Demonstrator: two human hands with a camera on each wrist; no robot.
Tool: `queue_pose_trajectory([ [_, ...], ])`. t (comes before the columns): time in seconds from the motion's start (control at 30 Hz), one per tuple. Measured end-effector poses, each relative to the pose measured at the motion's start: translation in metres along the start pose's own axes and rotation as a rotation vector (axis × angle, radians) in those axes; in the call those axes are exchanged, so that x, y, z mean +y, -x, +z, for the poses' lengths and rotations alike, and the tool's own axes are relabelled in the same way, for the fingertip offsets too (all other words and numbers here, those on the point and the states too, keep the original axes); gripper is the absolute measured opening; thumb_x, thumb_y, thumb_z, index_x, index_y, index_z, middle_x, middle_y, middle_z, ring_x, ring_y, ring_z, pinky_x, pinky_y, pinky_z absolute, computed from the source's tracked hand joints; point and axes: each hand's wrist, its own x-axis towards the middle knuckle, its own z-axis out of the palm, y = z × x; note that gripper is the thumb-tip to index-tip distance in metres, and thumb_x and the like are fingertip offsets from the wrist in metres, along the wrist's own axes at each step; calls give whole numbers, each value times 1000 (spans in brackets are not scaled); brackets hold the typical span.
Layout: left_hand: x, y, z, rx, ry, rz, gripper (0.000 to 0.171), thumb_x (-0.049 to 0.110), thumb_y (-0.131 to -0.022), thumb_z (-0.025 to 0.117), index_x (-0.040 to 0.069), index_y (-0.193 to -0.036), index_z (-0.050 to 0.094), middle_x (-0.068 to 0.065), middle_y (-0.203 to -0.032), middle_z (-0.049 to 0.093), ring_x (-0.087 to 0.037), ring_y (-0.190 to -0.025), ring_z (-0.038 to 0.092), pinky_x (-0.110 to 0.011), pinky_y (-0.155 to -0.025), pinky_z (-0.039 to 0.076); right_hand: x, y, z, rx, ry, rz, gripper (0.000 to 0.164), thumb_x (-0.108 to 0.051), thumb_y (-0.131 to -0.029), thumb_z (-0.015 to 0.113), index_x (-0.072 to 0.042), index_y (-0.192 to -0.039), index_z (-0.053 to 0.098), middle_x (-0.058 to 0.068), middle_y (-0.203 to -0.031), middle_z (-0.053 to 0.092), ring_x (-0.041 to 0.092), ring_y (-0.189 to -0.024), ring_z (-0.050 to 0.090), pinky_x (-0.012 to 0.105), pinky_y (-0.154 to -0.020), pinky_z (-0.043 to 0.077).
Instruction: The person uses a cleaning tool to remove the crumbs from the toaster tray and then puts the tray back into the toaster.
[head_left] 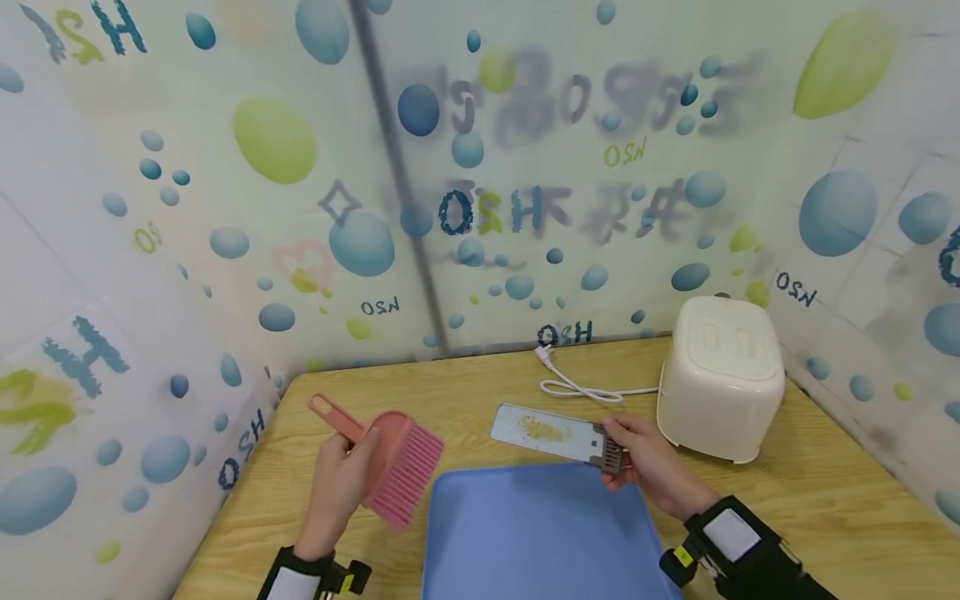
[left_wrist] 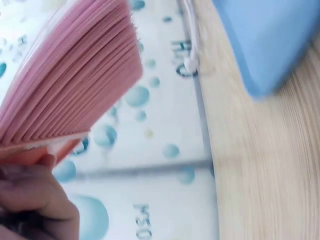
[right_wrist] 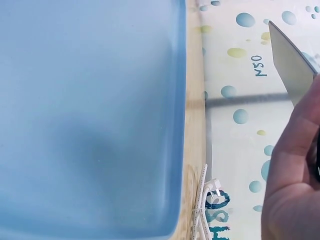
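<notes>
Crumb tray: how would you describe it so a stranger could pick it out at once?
In the head view, find the blue tray on the wooden table, with the cream toaster to its upper right. Between the blue tray and the toaster's white cord is the crumb tray, a thin grey rectangle with a darker end. Unlike its neighbours, it bears a patch of yellowish-brown crumbs.

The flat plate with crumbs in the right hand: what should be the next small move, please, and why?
Probably bring the flat plate over the middle of the blue tray, held level. In the head view, most of it shows beyond the tray's far rim, yellowish crumbs lie on its top, and the left hand holds the pink brush, which could then sweep them down.
</notes>
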Motion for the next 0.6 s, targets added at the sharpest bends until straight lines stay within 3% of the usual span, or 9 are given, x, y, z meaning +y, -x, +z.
queue_pose_trajectory([
  [0.3,22,10,38,-101,237,-84,25,19,-105,52,-2,-92,52,-3,-61,48,-11,-42,43,-23,-39,36,2,6,-1,-81,25,12,47,-31,-111,39,9,-133,49,9,-93,62,16,-63,62,29,-59,56],
  [0.4,28,11,48,-113,266,-65,26,18,-104,53,-2,-88,52,-4,-58,46,-11,-39,40,-22,-38,35,5,8,-1,-92,26,24,48,-34,-110,42,7,-133,51,8,-92,62,14,-61,61,28,-57,55],
  [0.6,39,9,70,-116,296,-8,26,16,-103,56,-4,-87,56,-4,-62,51,-12,-49,50,-23,-46,39,9,11,2,-127,38,28,43,-34,-110,43,3,-128,57,8,-90,62,14,-59,61,27,-55,54],
])
